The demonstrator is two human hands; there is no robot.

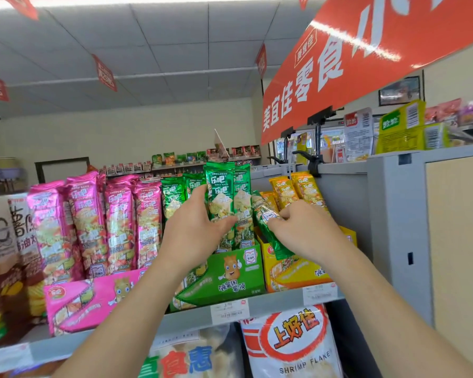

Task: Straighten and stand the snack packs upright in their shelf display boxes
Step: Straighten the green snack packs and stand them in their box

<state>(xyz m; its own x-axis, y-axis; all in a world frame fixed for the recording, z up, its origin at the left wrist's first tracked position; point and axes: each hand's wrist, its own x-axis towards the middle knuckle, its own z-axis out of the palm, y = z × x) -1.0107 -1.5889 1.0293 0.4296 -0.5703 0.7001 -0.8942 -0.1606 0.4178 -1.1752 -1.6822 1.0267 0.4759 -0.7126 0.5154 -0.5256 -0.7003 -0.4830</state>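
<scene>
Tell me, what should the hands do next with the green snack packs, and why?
Probably the right hand should swing its tilted green pack upright and slide it down into the green display box. That pack sits slanted, its lower end over the yellow display box, while the left hand holds the upright green packs standing in their box.

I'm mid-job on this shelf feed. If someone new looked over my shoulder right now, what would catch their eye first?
Centre frame, the left hand grips upright green packs standing in the green display box, while the right hand holds a tilted green pack leaning over the yellow box. A row of pink packs fills the shelf to the left, and a big red banner hangs upper right.
</scene>
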